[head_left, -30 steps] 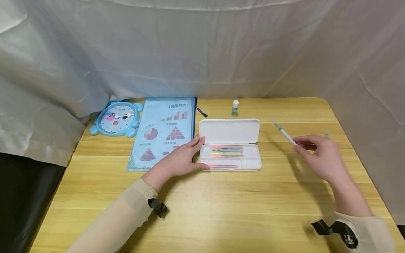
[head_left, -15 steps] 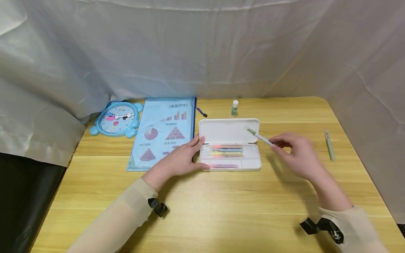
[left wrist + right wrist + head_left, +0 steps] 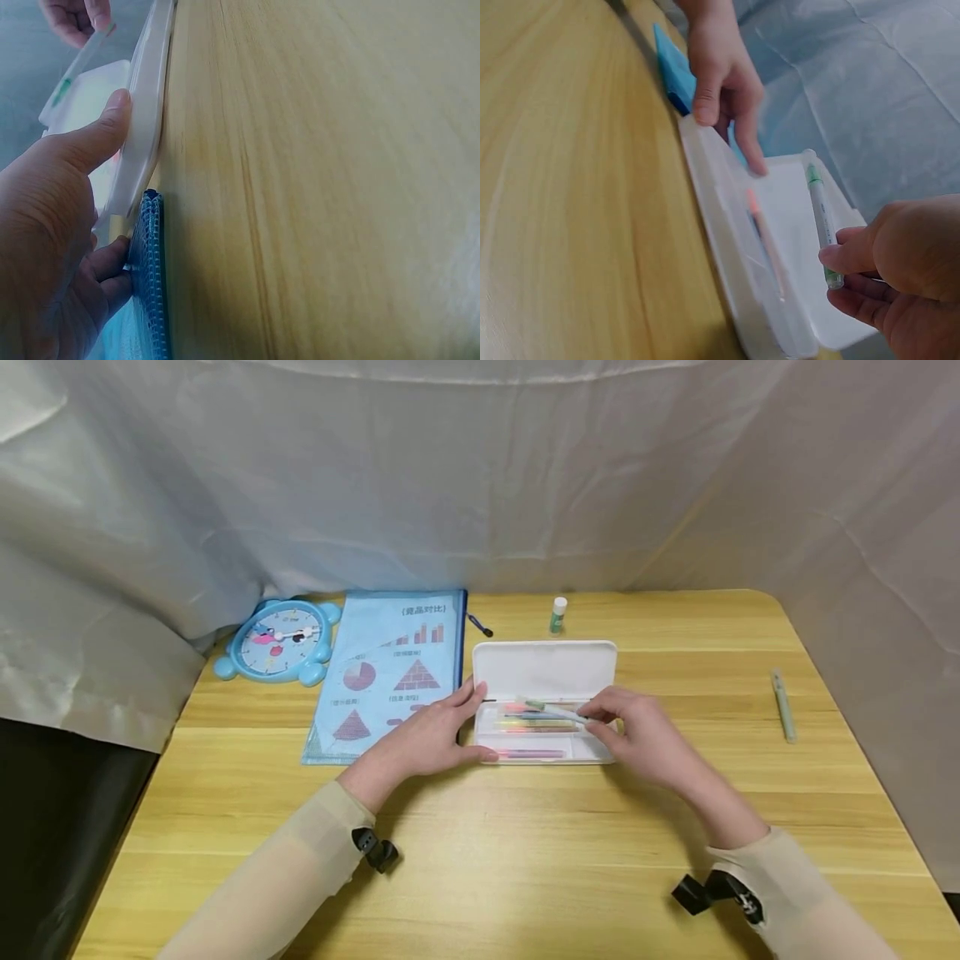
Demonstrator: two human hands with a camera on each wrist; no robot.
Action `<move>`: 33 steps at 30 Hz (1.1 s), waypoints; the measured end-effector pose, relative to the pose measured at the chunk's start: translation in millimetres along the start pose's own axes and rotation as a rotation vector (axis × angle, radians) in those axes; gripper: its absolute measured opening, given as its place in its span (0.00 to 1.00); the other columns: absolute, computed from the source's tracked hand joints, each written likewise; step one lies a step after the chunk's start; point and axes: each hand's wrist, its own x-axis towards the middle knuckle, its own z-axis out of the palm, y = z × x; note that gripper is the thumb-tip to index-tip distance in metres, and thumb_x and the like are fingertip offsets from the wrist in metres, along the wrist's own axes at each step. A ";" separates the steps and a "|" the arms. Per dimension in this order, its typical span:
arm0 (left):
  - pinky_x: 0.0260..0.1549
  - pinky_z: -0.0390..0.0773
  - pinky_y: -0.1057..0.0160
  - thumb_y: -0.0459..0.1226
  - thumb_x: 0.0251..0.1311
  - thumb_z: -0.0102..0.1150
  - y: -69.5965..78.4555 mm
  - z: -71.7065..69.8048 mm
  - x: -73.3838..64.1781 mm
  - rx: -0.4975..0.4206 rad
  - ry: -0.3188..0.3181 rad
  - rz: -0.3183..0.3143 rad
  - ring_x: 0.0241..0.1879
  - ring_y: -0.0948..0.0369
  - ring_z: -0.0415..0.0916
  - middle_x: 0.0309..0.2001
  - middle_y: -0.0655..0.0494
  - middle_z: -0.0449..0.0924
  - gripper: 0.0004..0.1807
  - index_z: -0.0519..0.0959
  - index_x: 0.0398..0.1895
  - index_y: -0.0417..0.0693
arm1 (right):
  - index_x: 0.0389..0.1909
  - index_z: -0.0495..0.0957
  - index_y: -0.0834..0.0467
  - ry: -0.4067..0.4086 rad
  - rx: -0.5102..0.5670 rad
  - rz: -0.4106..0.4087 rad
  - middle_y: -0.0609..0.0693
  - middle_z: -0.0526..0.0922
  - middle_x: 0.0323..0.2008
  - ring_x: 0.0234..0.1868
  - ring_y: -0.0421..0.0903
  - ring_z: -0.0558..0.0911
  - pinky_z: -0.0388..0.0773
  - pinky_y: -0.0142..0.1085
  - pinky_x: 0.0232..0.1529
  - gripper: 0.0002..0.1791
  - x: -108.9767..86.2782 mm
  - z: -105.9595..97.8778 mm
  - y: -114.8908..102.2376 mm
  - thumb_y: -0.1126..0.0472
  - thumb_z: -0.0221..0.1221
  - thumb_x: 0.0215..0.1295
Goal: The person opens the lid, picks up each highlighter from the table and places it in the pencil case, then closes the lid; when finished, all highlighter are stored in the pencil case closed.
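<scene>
A white pencil case (image 3: 595,749) lies with its lid raised on the wooden table, several coloured pens (image 3: 534,754) inside its trays. My left hand (image 3: 423,741) holds the case's left end, thumb at the front wall and fingers by the hinge side. Between thumb and fingertips, my right hand (image 3: 647,737) pinches a white marker with green ends (image 3: 823,214). In the head view this marker lies slantwise over the pens in the back tray, its tip pointing left. The left wrist view shows the marker above the case (image 3: 141,142).
A blue zip document folder (image 3: 375,635) lies left of the case, partly under my left hand. Beyond it sits a blue toy clock (image 3: 276,643). A glue stick (image 3: 557,617) stands behind the case. Another pale green pen (image 3: 783,706) lies near the table's right side.
My right hand has carried the green-ended marker leftward from the right of the table to over the case's back tray. The left hand has stayed on the case.
</scene>
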 end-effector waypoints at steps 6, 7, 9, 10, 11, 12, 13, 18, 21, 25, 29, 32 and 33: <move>0.70 0.68 0.49 0.70 0.63 0.62 0.3 -0.9 0.5 -0.001 0.004 0.008 0.78 0.45 0.57 0.85 0.46 0.34 0.62 0.42 0.86 0.51 | 0.47 0.88 0.63 -0.070 0.014 0.005 0.51 0.89 0.43 0.43 0.47 0.86 0.84 0.49 0.47 0.12 4.7 14.2 -2.0 0.77 0.67 0.66; 0.70 0.68 0.49 0.70 0.63 0.63 0.3 -1.0 0.5 -0.002 0.006 0.009 0.78 0.45 0.57 0.85 0.45 0.34 0.62 0.43 0.86 0.50 | 0.47 0.88 0.63 -0.084 0.014 0.007 0.51 0.88 0.43 0.44 0.47 0.86 0.84 0.49 0.48 0.12 5.4 16.7 -2.8 0.77 0.67 0.66; 0.70 0.69 0.49 0.70 0.63 0.62 0.2 -1.1 0.4 -0.002 0.008 0.009 0.78 0.45 0.57 0.85 0.45 0.35 0.62 0.43 0.86 0.50 | 0.47 0.88 0.63 -0.108 0.001 0.004 0.51 0.88 0.44 0.45 0.48 0.86 0.84 0.49 0.50 0.12 6.7 21.4 -4.7 0.76 0.67 0.66; 0.70 0.69 0.49 0.70 0.63 0.62 0.3 -1.2 0.4 -0.002 0.009 0.008 0.78 0.45 0.57 0.85 0.45 0.35 0.62 0.43 0.86 0.50 | 0.47 0.88 0.63 -0.121 -0.006 0.000 0.52 0.88 0.45 0.46 0.49 0.86 0.83 0.49 0.51 0.11 7.4 23.6 -5.6 0.76 0.67 0.67; 0.70 0.69 0.49 0.70 0.63 0.62 0.3 -1.2 0.3 -0.003 0.009 0.008 0.78 0.45 0.57 0.85 0.45 0.35 0.62 0.43 0.86 0.50 | 0.48 0.88 0.63 -0.134 -0.013 -0.002 0.52 0.88 0.46 0.47 0.49 0.86 0.83 0.49 0.51 0.11 8.0 25.9 -6.5 0.75 0.67 0.67; 0.70 0.69 0.48 0.70 0.63 0.62 0.4 -1.2 0.3 -0.003 0.009 0.007 0.78 0.45 0.58 0.85 0.46 0.35 0.62 0.43 0.86 0.51 | 0.48 0.88 0.62 -0.147 -0.021 -0.003 0.52 0.88 0.46 0.48 0.49 0.86 0.83 0.49 0.52 0.11 8.6 28.2 -7.4 0.74 0.67 0.67; 0.70 0.69 0.48 0.70 0.63 0.62 0.4 -1.2 0.3 -0.004 0.007 0.007 0.78 0.45 0.58 0.85 0.46 0.35 0.61 0.43 0.86 0.51 | 0.48 0.88 0.62 -0.159 -0.029 -0.005 0.52 0.88 0.47 0.49 0.50 0.85 0.83 0.49 0.52 0.11 9.1 30.1 -8.5 0.74 0.67 0.68; 0.70 0.69 0.49 0.69 0.64 0.62 1.0 -0.5 0.1 -0.010 0.002 0.006 0.78 0.45 0.58 0.85 0.46 0.34 0.61 0.42 0.86 0.52 | 0.46 0.88 0.61 -0.197 -0.074 -0.026 0.50 0.87 0.46 0.49 0.49 0.85 0.83 0.47 0.52 0.09 11.0 38.4 -10.1 0.74 0.66 0.69; 0.70 0.69 0.49 0.69 0.64 0.62 1.9 -0.6 -0.2 -0.019 0.001 0.007 0.78 0.46 0.57 0.85 0.47 0.34 0.61 0.42 0.87 0.52 | 0.44 0.88 0.61 -0.188 -0.098 -0.046 0.50 0.86 0.44 0.49 0.49 0.85 0.83 0.47 0.52 0.09 10.1 41.3 -9.2 0.75 0.66 0.68; 0.70 0.68 0.49 0.69 0.64 0.62 2.3 -0.9 -0.4 -0.021 -0.002 0.002 0.78 0.45 0.57 0.85 0.46 0.34 0.61 0.42 0.86 0.53 | 0.43 0.88 0.62 -0.175 -0.124 -0.055 0.50 0.85 0.44 0.49 0.49 0.85 0.83 0.47 0.52 0.09 9.2 43.1 -10.4 0.76 0.67 0.67; 0.70 0.68 0.49 0.70 0.64 0.62 1.6 -0.7 -0.4 -0.016 -0.003 -0.006 0.78 0.45 0.57 0.85 0.46 0.34 0.61 0.41 0.86 0.53 | 0.43 0.88 0.62 -0.194 -0.147 -0.054 0.51 0.86 0.44 0.50 0.50 0.84 0.83 0.46 0.52 0.09 9.6 43.9 -12.4 0.76 0.66 0.67; 0.70 0.69 0.48 0.70 0.63 0.62 1.4 -0.4 -0.1 -0.011 -0.002 -0.006 0.78 0.44 0.58 0.85 0.46 0.34 0.61 0.42 0.87 0.53 | 0.43 0.89 0.62 -0.210 -0.151 -0.053 0.50 0.86 0.44 0.50 0.49 0.85 0.83 0.46 0.52 0.10 10.2 43.3 -12.7 0.77 0.66 0.67; 0.70 0.69 0.48 0.70 0.63 0.62 1.4 -0.4 0.0 -0.010 0.001 -0.005 0.78 0.44 0.58 0.85 0.46 0.35 0.61 0.42 0.87 0.52 | 0.43 0.89 0.62 -0.213 -0.150 -0.051 0.50 0.86 0.44 0.50 0.49 0.85 0.83 0.46 0.52 0.10 10.3 43.0 -12.5 0.77 0.66 0.67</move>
